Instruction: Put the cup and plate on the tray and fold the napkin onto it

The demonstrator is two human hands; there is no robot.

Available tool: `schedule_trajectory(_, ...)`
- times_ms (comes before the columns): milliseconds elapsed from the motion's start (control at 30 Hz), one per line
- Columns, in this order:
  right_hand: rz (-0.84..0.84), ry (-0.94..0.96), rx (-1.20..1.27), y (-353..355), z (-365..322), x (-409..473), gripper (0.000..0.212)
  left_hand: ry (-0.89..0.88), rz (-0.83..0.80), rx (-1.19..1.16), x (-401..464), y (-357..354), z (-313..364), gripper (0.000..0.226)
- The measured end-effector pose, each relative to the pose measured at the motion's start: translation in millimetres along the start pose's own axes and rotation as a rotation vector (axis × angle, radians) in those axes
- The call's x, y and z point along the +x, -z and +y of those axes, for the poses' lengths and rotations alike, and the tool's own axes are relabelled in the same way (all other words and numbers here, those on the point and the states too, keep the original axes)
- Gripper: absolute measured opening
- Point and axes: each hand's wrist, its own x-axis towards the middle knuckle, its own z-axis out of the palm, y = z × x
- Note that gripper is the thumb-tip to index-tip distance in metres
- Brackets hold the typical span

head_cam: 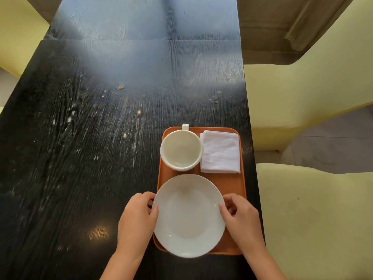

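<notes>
While the cup [181,150] and napkin [220,152] lie on the tray [232,182], the plate [188,216] is gripped at its rim by left hand [137,215] and right hand [241,216] fingers.

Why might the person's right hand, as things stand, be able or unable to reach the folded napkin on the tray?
Probably able. The right hand grips the plate's right rim, and the napkin lies straight beyond it on the tray. Only bare tray lies between; the cup sits left of that path. It would have to let go first.

A long black wood-grain table [101,138], scuffed with pale streaks and scattered crumbs [120,87], sits between pale yellow upholstered chairs [314,219], with a beige fabric seat [282,27] at the far right.
</notes>
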Motion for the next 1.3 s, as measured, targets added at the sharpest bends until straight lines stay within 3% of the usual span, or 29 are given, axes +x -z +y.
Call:
schedule_trajectory(300, 0.053, -0.027, -0.037, 10.2, -1.0, 4.4, 0.010, -0.107, 0.053, -0.028, -2.3, -10.9, 8.2, 0.014)
schedule_trajectory(633, 0.060, -0.032, -0.087, 12.6, 7.9, -0.1, 0.013, -0.095, 0.012, -0.145, -7.0, -17.7, 2.6, 0.027)
schedule_trajectory(933, 0.036, -0.045, -0.101, 15.1, 5.4, 1.8, 0.011, -0.063, -0.021, -0.204, -2.7, -16.9, -1.3, 0.025)
schedule_trajectory(1167, -0.037, 0.036, -0.428, 40.5, -31.0, -3.8, 0.014, -0.129, -0.148, 0.090, 1.5, 15.7, 17.7, 0.011)
schedule_trajectory(1300, -0.235, 0.107, -0.438, 51.8, -71.4, 2.7, 0.022, -0.278, -0.281, 0.247, -2.1, 41.4, 44.0, 0.019)
